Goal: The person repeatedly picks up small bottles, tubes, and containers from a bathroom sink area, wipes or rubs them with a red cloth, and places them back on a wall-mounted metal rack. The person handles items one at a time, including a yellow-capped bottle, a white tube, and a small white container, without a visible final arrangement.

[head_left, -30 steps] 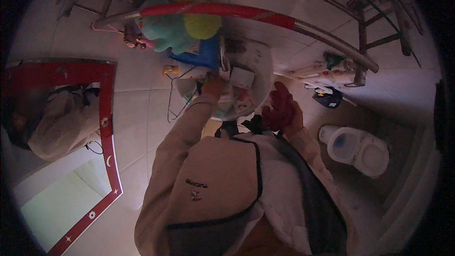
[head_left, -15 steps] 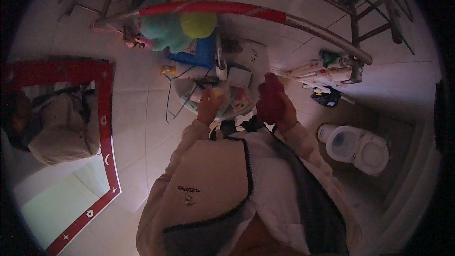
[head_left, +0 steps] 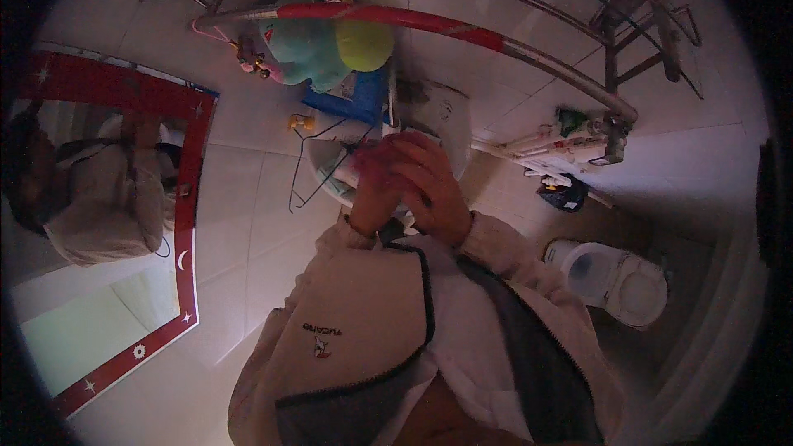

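Over a pale basin (head_left: pixel 320 177), both of my hands meet around a soft, dark red bundle (head_left: pixel 369 163) that looks like cloth. My left hand (head_left: pixel 378 198) closes on it from below and to the left, its fingers mostly covered. Across the top lies my right hand (head_left: pixel 429 186), fingers bent over and pressing the bundle. The yellowish piece seen earlier at the left hand cannot be made out between the hands. A dark wire hanger (head_left: pixel 299 177) stands out at the basin's left side.
A red-framed mirror (head_left: pixel 188 198) is at left. A metal rail (head_left: pixel 562 74) with a red section crosses the far side, beside a teal puffy item (head_left: pixel 310 54) and a blue item (head_left: pixel 355 99). At right are pipes (head_left: pixel 537 147), a black bag (head_left: pixel 563 194) and a toilet (head_left: pixel 640 285).
My right hand has moved left with the red bundle and joined my left hand over the basin. The two hands were apart before, the left with a small yellowish piece.
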Motion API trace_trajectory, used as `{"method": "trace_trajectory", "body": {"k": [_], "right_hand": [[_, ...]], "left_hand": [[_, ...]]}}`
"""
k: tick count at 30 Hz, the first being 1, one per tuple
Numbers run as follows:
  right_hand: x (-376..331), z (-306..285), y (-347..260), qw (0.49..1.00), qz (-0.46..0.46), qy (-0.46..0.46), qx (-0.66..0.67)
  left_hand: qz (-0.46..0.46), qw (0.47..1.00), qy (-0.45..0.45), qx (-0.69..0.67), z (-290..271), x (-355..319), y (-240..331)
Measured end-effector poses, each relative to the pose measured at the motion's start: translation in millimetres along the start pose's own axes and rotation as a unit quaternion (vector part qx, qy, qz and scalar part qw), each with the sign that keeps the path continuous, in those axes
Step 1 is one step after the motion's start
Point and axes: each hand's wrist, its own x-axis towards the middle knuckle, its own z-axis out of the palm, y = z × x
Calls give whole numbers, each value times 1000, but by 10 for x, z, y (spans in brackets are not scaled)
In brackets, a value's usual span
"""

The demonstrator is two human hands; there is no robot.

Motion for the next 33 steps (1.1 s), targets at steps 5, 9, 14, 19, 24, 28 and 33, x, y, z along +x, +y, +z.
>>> {"method": "trace_trajectory", "body": {"k": [5,9,14,19,24,28,33], "right_hand": [[187,-142,-82,938,257,-52,228],[80,-28,-27,995,-88,-4,-44],[-103,-85,348,890,348,-106,274],[-200,86,339,534,450,31,715],[-37,-127,109,573,432,77,692],[-116,1,119,798,383,144,443],[-216,17,-60,991,69,117,7]], "left_hand": [[69,985,-41,152,332,-93,620],[39,994,-25,103,229,13,480],[90,972,-144,161,352,-77,808],[202,909,-219,291,415,58,1027],[247,840,-140,462,327,-1,877],[160,926,-73,333,582,-122,727],[-111,984,-18,-138,743,-139,725]]}}
